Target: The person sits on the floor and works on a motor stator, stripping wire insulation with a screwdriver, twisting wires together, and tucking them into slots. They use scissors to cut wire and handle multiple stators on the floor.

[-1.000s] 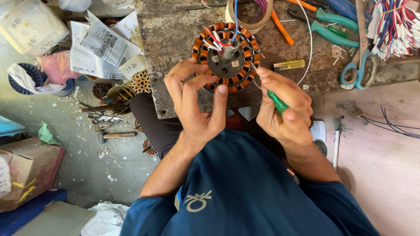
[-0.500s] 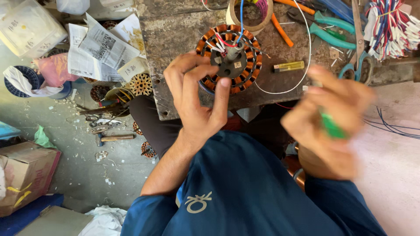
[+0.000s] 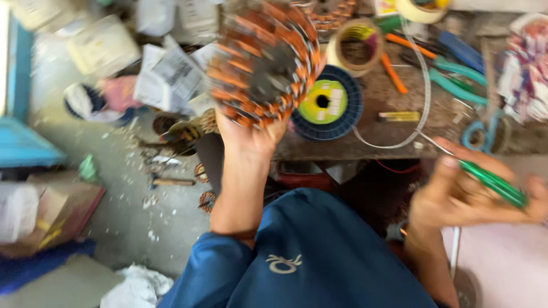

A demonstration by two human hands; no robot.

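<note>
Left hand (image 3: 248, 140) grips a copper-wound stator (image 3: 264, 61) from below, lifted over the tabletop (image 3: 399, 134) edge. Right hand (image 3: 462, 197) closes around a green-handled screwdriver (image 3: 491, 182), low to the right, well apart from the stator.

Motion blur on the copper-wound stator (image 3: 264, 61): individual coils unreadable, its top cut by the frame edge. Left hand (image 3: 249, 137) fingers hidden behind it. Right hand (image 3: 465, 197) smeared; green-handled tool (image 3: 492, 182) tip indistinct. Clutter at the surface (image 3: 394, 134) far edge cropped.
</note>
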